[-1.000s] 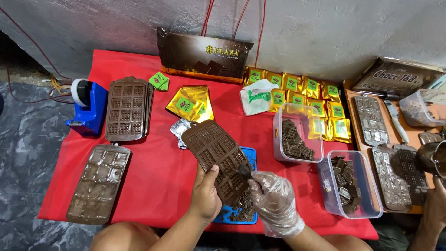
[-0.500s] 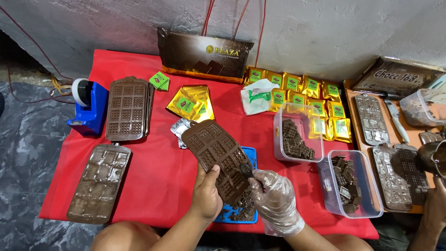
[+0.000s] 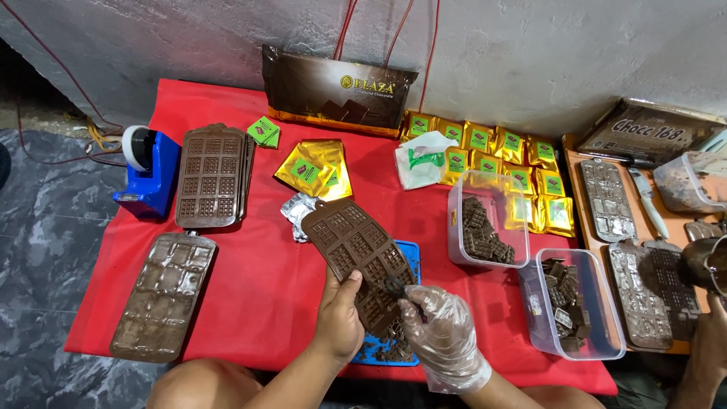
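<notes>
Since the earlier frame, the brown mould [image 3: 356,254] is tilting slightly lower; the bare left hand [image 3: 338,318] is gripping its near edge while the gloved right hand [image 3: 443,337] is pinching a chocolate piece [image 3: 394,285] against it. Beyond the right hand, two clear tubs [image 3: 485,220] of chocolate pieces are sitting; beyond the left, two more moulds [image 3: 212,176] are lying.

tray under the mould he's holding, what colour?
Blue: the flat tray lies on the red cloth beneath the brown chocolate mould. Head view, the only one, shows it.

Small home chocolate-making workspace, red cloth [image 3: 250,303] on the floor, brown moulds [image 3: 212,176], gold wrapped packets [image 3: 522,170], tape dispenser [image 3: 148,170]
</notes>
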